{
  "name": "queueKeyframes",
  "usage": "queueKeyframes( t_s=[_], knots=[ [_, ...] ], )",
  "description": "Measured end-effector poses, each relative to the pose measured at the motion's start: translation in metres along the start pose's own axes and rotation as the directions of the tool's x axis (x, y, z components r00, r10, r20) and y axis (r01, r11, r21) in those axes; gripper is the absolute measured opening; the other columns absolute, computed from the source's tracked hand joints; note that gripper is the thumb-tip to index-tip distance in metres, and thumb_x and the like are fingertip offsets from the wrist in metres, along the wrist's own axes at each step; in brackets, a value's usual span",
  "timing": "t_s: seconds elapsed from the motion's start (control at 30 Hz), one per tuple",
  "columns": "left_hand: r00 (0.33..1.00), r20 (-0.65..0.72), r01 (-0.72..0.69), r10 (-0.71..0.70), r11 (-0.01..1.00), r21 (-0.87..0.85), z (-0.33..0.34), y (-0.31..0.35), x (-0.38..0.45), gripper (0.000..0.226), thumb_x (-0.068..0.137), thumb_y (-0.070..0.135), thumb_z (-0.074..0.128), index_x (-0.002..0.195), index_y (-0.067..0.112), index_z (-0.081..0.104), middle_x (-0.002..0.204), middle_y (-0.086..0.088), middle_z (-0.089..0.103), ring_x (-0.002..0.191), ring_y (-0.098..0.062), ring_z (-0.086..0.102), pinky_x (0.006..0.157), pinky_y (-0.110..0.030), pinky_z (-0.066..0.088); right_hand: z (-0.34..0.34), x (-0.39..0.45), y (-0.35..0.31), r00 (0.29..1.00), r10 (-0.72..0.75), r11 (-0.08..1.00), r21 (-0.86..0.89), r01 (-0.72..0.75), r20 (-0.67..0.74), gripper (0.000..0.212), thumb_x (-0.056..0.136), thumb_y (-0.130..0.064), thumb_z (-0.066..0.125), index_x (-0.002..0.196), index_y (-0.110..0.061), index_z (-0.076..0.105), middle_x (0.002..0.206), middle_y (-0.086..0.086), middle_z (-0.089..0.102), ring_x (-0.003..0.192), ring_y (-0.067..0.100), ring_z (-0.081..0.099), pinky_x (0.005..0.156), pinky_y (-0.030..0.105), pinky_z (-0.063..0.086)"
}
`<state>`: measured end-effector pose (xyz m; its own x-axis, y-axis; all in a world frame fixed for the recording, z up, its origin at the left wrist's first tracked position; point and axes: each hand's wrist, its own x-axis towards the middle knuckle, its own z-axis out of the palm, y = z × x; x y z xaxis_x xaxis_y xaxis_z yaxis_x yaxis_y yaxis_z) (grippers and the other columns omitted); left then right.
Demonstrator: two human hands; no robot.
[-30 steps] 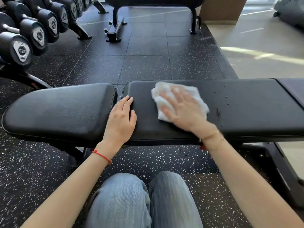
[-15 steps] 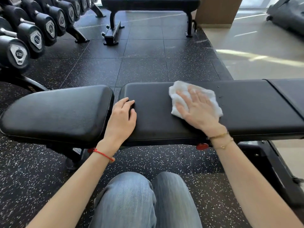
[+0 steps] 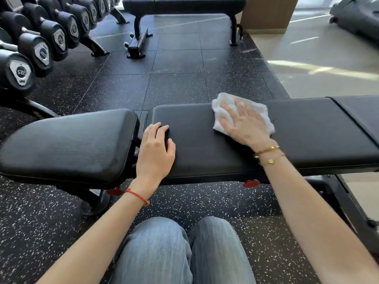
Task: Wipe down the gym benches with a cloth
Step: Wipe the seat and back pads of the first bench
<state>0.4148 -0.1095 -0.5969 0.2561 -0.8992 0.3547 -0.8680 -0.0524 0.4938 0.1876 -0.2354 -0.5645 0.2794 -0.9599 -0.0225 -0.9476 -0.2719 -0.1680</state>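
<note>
A black padded gym bench (image 3: 311, 132) runs across the view in front of my knees, with a separate seat pad (image 3: 67, 144) at its left. A crumpled white cloth (image 3: 220, 111) lies on the long pad near its far edge. My right hand (image 3: 245, 124) presses flat on the cloth with fingers spread. My left hand (image 3: 155, 148) rests on the left end of the long pad, next to the gap between the two pads, and holds nothing.
A rack of black dumbbells (image 3: 41, 46) stands at the far left. A second black bench (image 3: 184, 5) stands at the back on the speckled rubber floor (image 3: 174, 83). Pale hard flooring (image 3: 320, 64) lies to the right, with a dark machine (image 3: 359, 15) in the far right corner.
My right hand has slid the cloth to the right and toward the far edge of the pad. My left hand has stayed in place on the pad's left end.
</note>
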Motion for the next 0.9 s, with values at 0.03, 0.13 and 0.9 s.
queueKeyframes(
  t_s=[0.03,0.13,0.9],
  knots=[
    [1.0,-0.002,0.001,-0.001,1.0,-0.002,0.0,0.0,0.0,0.04,0.097,0.016,0.052,0.134,0.003,0.056,0.141,-0.015,0.051,0.138,-0.029,0.038,0.12,-0.04,0.029,0.003,0.001,-0.013,0.999,-0.036,0.999,0.006,0.036,0.011,0.058,0.101,-0.056,0.025,0.155,-0.041,0.013,0.165,0.004,0.011,0.151,0.027,0.008,0.12,0.043,0.004],
    [1.0,-0.003,0.006,-0.006,1.0,-0.018,-0.001,-0.001,-0.001,0.04,0.097,0.016,0.052,0.135,0.004,0.055,0.142,-0.013,0.05,0.139,-0.027,0.037,0.12,-0.038,0.027,0.014,-0.03,-0.04,0.977,-0.212,0.977,0.005,0.211,0.001,0.058,0.1,-0.06,0.023,0.154,-0.045,0.012,0.165,0.0,0.011,0.151,0.023,0.006,0.12,0.039,0.001],
    [1.0,-0.028,0.009,-0.009,1.0,0.006,0.001,0.0,-0.002,0.04,0.095,0.014,0.053,0.134,0.005,0.057,0.141,-0.014,0.053,0.139,-0.029,0.04,0.119,-0.04,0.031,0.007,-0.067,0.008,0.957,-0.289,0.956,0.047,0.289,-0.009,0.066,0.085,-0.073,0.007,0.149,-0.057,0.012,0.165,-0.013,0.009,0.152,0.013,0.004,0.119,0.032,-0.003]
  ],
)
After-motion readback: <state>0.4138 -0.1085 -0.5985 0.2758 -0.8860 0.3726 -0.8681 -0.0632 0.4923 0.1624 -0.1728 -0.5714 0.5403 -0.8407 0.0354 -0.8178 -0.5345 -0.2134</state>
